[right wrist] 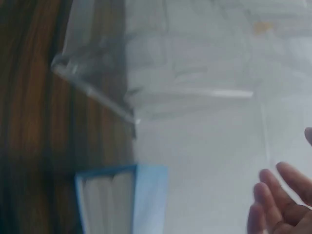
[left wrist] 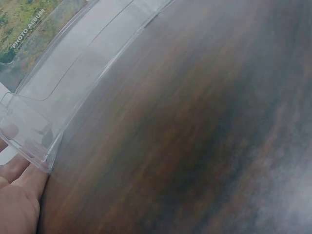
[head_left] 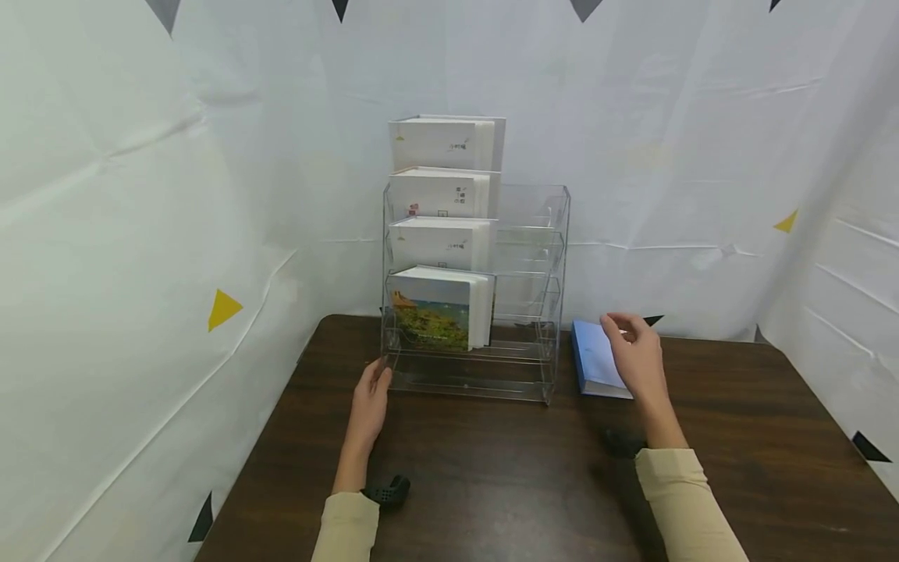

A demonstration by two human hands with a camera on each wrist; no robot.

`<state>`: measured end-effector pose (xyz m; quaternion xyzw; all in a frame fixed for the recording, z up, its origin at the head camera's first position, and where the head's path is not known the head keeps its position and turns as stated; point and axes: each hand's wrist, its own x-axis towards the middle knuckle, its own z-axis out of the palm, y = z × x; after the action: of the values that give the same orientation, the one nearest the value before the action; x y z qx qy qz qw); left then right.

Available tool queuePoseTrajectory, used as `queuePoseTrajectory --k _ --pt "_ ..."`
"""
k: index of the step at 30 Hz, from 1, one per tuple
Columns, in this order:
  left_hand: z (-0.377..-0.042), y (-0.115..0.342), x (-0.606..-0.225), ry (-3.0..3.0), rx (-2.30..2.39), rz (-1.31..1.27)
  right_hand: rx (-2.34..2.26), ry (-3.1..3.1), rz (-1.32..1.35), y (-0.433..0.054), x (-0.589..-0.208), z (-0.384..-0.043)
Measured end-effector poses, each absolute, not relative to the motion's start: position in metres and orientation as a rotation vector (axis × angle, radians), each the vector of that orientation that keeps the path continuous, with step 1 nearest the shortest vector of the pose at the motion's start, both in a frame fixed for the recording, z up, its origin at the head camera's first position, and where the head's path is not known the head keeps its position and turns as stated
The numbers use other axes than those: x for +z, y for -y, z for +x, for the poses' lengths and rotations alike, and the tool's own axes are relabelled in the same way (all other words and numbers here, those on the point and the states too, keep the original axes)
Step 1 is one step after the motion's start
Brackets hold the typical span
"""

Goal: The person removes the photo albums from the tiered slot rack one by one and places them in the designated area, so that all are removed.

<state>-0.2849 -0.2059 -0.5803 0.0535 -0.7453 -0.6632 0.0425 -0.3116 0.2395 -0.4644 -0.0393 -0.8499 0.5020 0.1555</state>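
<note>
A clear plastic display rack (head_left: 463,386) with stepped tiers stands on the table. My left hand (head_left: 368,402) holds its lower left front corner, thumb at the front and fingers along the side; in the left wrist view some fingers (left wrist: 9,131) show through the plastic. Four tiers carry albums on the left: three white ones (head_left: 438,246) and, lowest, a landscape-covered photo album (head_left: 431,312). Right of the rack lies a blue album (head_left: 597,359). My right hand (head_left: 637,359) hovers over it in the head view, fingers loosely bent, holding nothing.
The dark wooden table (head_left: 485,476) spreads in front of the rack. A pale sheet wall (head_left: 667,117) with coloured triangles rises behind and at both sides. On the left wrist sits a black band (head_left: 389,492).
</note>
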Motion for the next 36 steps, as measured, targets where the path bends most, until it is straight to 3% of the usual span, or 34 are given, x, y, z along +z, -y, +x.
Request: queuePoseTrajectory --k 18,36 --pt "-0.285 0.209 -0.587 2.278 -1.988 0.159 1.629 2.201 0.343 -0.156 -0.438 -0.311" --pt "-0.288 0.209 -0.585 2.270 -2.019 0.172 1.732 2.325 0.513 -0.091 -0.441 -0.333"
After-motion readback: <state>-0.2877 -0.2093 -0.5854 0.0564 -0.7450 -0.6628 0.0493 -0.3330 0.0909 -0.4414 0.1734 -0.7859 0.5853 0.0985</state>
